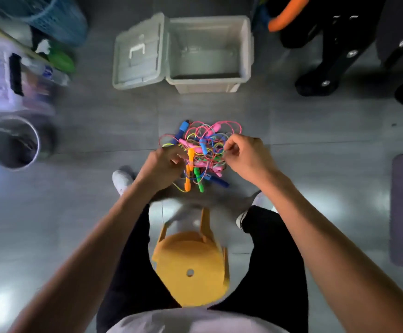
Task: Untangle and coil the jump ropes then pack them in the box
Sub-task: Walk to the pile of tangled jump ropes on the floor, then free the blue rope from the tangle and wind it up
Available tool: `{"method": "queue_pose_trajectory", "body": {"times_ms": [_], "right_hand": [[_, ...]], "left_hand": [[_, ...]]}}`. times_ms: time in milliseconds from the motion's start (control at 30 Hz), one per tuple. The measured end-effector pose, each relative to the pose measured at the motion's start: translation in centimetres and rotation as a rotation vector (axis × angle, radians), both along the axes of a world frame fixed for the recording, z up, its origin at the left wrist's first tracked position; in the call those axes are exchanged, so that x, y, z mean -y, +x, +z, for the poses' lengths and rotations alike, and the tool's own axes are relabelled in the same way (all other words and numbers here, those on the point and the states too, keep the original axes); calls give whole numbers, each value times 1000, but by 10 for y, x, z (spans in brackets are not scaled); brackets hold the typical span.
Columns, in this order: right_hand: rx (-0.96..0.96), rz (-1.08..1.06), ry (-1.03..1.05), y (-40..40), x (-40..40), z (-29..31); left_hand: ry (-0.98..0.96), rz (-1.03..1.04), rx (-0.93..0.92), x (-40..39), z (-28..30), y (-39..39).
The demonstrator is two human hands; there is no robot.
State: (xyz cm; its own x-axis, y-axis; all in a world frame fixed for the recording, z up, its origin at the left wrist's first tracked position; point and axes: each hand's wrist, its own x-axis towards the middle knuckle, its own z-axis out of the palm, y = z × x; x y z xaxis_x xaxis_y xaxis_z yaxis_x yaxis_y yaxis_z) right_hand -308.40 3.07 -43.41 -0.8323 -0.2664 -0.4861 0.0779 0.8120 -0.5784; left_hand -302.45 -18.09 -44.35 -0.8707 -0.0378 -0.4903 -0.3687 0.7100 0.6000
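Multicoloured jump ropes (199, 150) lie tangled on the floor, both hands' fingers curled, pinching cords: left hand (163, 165) at 9 o'clock of the tangle, right hand (242, 153) at 3 o'clock. Open box (209, 52) at 12 o'clock, well apart.

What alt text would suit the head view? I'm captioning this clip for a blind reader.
Seen from above, a person's left hand and right hand pinch cords in a multicoloured tangle of jump ropes above a grey tiled floor. Beyond it stands an open, empty white box, its lid lying beside it; a yellow stool is between the person's legs.
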Motion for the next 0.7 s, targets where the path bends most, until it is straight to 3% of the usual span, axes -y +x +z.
{"method": "queue_pose_trajectory", "body": {"times_ms": [233,367,500,700], "right_hand": [[-25,70,2,52,0,-174],[-62,7,-63,76,11,-246],[-82,22,-32,95,15,-276],[-124,14,55,132,11,-271]], "left_hand": [[57,-57,6,8,-151,24],[40,-54,-38,29,-215,44],[38,-53,-108,43,-248,63],[81,-23,-111,39,-254,102]]}}
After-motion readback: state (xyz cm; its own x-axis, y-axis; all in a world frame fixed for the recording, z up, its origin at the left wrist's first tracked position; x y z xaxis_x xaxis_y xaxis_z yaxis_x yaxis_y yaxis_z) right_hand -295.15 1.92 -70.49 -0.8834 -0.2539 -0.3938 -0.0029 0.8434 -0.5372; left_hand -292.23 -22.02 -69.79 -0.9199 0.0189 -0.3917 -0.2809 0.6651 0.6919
